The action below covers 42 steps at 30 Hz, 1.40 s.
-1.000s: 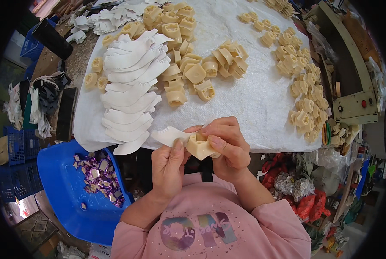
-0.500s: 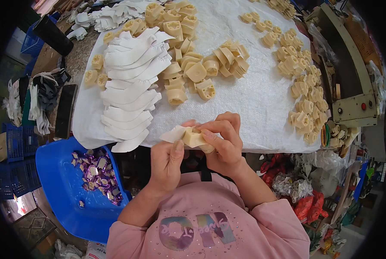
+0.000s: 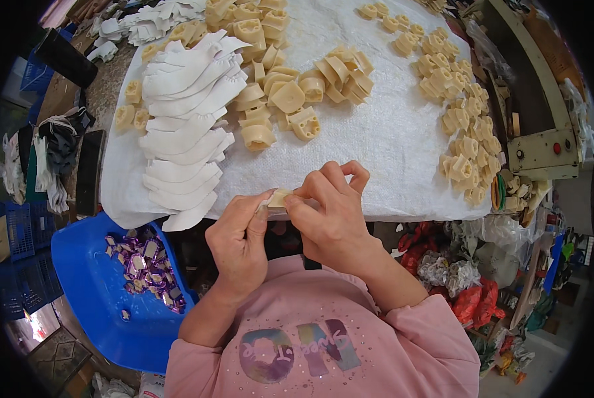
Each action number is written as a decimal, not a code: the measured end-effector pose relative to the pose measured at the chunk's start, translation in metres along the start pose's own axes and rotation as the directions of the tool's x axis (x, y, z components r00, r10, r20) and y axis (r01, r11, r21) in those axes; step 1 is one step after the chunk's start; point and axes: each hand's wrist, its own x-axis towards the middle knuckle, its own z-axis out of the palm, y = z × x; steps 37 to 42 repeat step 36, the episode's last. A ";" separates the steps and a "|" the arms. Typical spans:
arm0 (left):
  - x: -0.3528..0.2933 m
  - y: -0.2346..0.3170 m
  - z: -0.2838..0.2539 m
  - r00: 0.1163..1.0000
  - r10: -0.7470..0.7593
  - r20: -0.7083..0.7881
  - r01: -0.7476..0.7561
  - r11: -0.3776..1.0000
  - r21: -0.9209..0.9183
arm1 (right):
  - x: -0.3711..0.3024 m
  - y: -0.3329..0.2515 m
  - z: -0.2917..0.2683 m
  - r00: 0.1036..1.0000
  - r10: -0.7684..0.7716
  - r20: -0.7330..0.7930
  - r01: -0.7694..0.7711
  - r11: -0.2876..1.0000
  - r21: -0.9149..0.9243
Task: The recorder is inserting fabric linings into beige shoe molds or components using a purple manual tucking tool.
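Observation:
A small cream block, which looks like a shoe heel, is held between my two hands over the table's near edge. My left hand pinches its left end with thumb and fingers. At the other side my right hand grips it, thumb pressed on its face, and hides much of it. Only a sliver of white sheet material shows by my left fingertips. Beyond my left hand lies an overlapping row of curved white cut pieces. More cream heels are heaped beside that row.
A white woven sheet covers the table. Rows of cream heels line its right side. A blue tub with shiny purple pieces stands at lower left. A phone and black cup are on the left; a metal machine stands right.
My right hand has turned over the heel and covers more of it. The white flap that stuck out to the left no longer shows. The view has shifted slightly.

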 end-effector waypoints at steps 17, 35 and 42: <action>0.002 -0.023 0.001 0.979 0.205 -0.011 -0.205 0.974 -0.100 | -0.012 0.018 0.013 0.994 0.048 -0.102 0.019 0.818 0.576; 0.013 -0.008 0.001 0.882 0.470 0.033 -0.468 0.865 0.179 | -0.016 0.019 0.020 0.991 -0.008 -0.130 0.075 0.852 0.519; 0.010 -0.014 -0.003 0.861 0.508 0.013 -0.500 0.843 0.200 | -0.015 0.021 0.020 0.988 -0.045 -0.148 0.109 0.885 0.453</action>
